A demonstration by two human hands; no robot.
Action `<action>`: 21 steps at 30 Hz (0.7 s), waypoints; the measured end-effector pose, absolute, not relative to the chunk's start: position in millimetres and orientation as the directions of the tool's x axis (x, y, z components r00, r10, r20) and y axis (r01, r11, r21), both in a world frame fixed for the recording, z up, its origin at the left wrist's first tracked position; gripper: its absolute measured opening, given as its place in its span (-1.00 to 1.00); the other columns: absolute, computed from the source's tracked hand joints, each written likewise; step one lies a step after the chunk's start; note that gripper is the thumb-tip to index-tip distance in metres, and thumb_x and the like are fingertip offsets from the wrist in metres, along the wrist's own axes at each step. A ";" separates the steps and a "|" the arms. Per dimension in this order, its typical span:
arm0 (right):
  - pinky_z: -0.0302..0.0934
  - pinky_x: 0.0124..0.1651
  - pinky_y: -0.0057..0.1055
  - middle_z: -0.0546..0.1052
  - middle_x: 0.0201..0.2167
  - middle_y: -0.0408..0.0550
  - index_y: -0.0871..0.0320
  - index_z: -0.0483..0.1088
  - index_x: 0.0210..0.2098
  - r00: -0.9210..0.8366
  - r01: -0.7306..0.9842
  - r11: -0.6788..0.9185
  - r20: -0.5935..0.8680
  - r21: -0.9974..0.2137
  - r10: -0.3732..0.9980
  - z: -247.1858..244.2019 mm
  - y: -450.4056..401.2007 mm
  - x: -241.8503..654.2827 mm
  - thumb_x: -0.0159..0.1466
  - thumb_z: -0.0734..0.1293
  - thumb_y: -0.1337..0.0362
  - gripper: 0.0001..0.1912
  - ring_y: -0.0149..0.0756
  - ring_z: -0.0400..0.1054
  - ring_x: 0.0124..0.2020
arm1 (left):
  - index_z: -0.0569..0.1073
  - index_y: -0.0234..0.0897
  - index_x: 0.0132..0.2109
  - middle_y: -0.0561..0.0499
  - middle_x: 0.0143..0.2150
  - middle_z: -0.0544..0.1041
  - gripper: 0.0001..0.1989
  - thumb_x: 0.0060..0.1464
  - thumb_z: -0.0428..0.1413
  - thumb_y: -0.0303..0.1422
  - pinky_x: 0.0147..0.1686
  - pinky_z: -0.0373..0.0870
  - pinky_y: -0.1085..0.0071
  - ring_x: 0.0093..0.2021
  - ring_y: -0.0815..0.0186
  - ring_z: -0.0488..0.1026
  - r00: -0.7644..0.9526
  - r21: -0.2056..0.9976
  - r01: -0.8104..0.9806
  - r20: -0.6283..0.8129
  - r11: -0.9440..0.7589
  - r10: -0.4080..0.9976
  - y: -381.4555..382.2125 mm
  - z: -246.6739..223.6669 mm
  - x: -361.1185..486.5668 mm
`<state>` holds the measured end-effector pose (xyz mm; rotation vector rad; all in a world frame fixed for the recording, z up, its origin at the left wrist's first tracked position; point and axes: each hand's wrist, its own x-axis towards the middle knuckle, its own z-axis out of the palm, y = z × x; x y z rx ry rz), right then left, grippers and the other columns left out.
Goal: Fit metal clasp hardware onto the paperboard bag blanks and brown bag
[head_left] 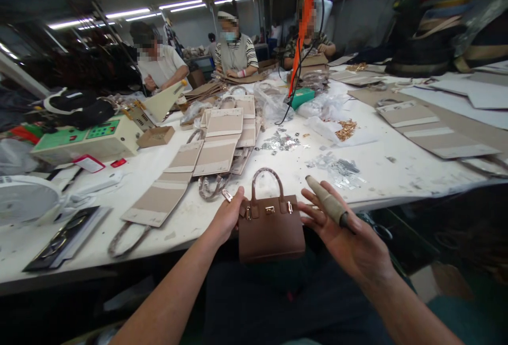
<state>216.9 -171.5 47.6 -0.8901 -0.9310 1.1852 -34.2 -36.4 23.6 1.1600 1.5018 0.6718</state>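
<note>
A small brown handbag (272,236) hangs upright just past the table's front edge. Gold-coloured metal fittings sit along its upper front, and its arched handle (266,170) seems wrapped in film. My left hand (227,217) is closed on the bag's upper left side, thumb on top; its other fingers are mostly hidden. A small metal clasp (227,195) shows by that thumb. In my right hand (349,234) lies a tapered, tape-wrapped hand tool (327,201), held across the palm near the thumb. The fingertips of this hand reach the bag's right edge.
Beige flat bag panels (216,144) with handles are stacked beyond the bag. Loose silver plates (343,170) and gold-coloured pieces (346,129) lie on the white table (190,218). A green-topped machine (89,136) stands left. Several people sit across the table; an orange strip (305,27) hangs down.
</note>
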 end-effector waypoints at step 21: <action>0.34 -0.28 -0.35 0.57 -0.37 -0.06 0.14 0.57 -0.21 0.167 0.256 0.129 0.175 -0.958 0.970 36.1 -185.3 183.8 0.34 0.38 0.06 -0.73 -0.23 0.45 -0.37 | 0.42 -0.24 -0.34 0.08 -0.57 0.39 -0.38 0.10 0.04 0.29 -0.72 0.03 0.50 -0.65 0.37 0.27 -0.067 0.910 0.275 -0.303 0.310 0.951 -42.0 7.1 -54.2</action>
